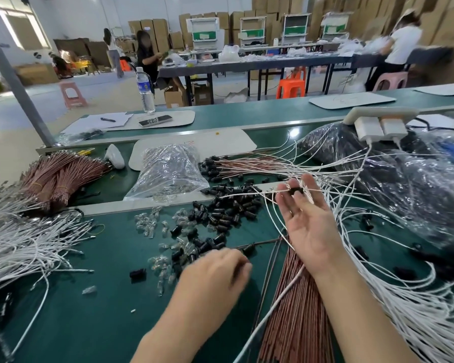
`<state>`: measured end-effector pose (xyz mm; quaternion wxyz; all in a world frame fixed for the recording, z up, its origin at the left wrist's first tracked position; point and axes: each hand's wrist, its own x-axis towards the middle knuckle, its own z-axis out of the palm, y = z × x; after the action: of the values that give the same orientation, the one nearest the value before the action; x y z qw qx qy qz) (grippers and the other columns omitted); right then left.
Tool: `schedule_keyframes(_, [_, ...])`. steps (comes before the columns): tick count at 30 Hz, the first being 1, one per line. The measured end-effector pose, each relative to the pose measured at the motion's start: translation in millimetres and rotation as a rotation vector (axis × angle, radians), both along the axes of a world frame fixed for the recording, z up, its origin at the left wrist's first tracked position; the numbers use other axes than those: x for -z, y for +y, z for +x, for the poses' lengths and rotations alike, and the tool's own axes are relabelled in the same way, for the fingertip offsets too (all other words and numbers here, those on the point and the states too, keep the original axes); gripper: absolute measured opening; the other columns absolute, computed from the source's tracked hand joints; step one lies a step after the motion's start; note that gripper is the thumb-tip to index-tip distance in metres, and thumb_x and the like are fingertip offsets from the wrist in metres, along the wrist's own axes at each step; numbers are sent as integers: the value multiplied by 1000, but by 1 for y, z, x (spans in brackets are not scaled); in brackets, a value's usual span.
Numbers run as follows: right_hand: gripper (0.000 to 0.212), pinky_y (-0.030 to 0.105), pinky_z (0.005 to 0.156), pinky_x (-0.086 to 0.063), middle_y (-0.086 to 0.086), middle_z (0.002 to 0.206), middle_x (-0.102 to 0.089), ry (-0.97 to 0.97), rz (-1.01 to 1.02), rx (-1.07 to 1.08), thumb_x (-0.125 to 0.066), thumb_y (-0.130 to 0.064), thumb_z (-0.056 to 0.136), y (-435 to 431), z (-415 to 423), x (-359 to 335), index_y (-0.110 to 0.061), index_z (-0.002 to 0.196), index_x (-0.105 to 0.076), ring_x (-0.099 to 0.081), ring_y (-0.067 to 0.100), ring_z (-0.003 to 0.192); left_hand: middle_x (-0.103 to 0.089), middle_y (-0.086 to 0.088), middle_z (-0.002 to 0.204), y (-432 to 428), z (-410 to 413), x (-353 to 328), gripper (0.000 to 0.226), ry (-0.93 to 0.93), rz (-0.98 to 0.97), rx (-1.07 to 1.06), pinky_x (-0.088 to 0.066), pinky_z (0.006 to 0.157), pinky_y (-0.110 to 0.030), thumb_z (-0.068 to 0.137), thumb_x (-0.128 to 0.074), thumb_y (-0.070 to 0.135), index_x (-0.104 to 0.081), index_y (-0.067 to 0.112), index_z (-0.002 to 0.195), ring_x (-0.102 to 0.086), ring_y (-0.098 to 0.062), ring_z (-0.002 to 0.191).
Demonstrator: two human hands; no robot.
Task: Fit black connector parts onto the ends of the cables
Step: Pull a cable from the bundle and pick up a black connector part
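My right hand [309, 226] is raised palm-up over the cables with straight fingers. A black connector [297, 191] fitted on a white cable [247, 193] lies across its fingertips. My left hand [215, 271] rests low on the green mat [102, 297] with curled fingers. Its fingertips pinch at a black connector [247, 249] on the end of a brown cable [270, 241]; the grip itself is hidden. Loose black connectors [226, 213] lie piled between the hands and the bag. A brown cable bundle [296, 310] runs beneath my right forearm.
Clear bulbs [152, 224] are scattered on the mat, with a clear bag [168, 169] of them behind. White cable bundles [19, 244] lie left and right [404, 305]. A tied brown bundle [58, 176] sits far left. Finished cables [247, 161], dark bags [404, 174] and chargers [378, 127] sit behind.
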<state>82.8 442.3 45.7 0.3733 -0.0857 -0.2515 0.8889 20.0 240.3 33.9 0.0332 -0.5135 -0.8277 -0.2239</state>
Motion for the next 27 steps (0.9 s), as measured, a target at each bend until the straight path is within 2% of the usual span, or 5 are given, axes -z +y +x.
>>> schedule_keyframes(4, [38,36,93,-59,5,104,-75,-29,44,-24,-58,1,83,-1,-1,3,-20,112,-72,-71,25,109,-56,8,112,27,24,-7,33,37,-283,-9,-49,77,-36,103,-41,54,-53,25,114,-59,-17,104])
schedule_keyframes(9, [37,34,85,-61,4,101,-75,-57,50,-24,-50,6,94,0,-2,6,-20,110,-72,-73,25,104,-53,2,112,45,14,-18,20,221,-186,-120,-46,68,-32,101,-57,20,-47,21,118,-58,-21,103])
schedule_keyframes(14, [37,37,97,-56,3,102,-75,-65,56,-4,-48,6,97,2,-2,9,-21,110,-71,-71,26,110,-51,-8,122,50,-2,-20,35,266,-428,-128,-32,76,-34,93,-57,3,-46,13,125,-52,-29,112])
schedule_keyframes(21, [37,36,95,-53,3,107,-74,-63,39,-23,-50,4,97,2,-2,11,-23,109,-71,-71,24,110,-53,-12,126,62,-11,-18,34,396,-562,-101,-39,96,-40,91,-57,2,-50,7,123,-46,-31,120])
schedule_keyframes(27, [37,31,84,-60,4,107,-74,-57,7,-30,-49,4,97,1,-2,12,-22,108,-72,-71,25,110,-60,-10,119,68,-32,-21,17,571,-516,39,-40,88,-36,98,-52,10,-53,11,115,-53,-28,108])
